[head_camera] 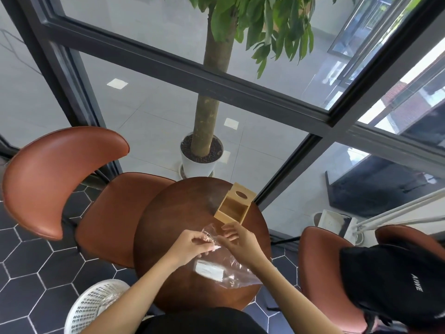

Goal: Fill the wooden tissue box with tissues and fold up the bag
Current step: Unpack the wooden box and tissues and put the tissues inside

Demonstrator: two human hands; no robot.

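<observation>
The desk (pixel 173 225) is looking like dark polished wood, catching a bit of glare. The tissue box (pixel 234 204) is showing pale, matt bare wood. The bag (pixel 231 266) is looking like thin clear crinkly plastic, the chairs (pixel 55 179) like smooth brown leather, and the basket (pixel 96 307) like white perforated plastic.

A single wide-angle camera sat on the person's head, looking forward and steeply down. The round wooden surface (pixel 183 213) lay close below, low in the frame. Beyond it the view reached a window frame (pixel 168 66) and tiled floor, bent by lens distortion.
</observation>
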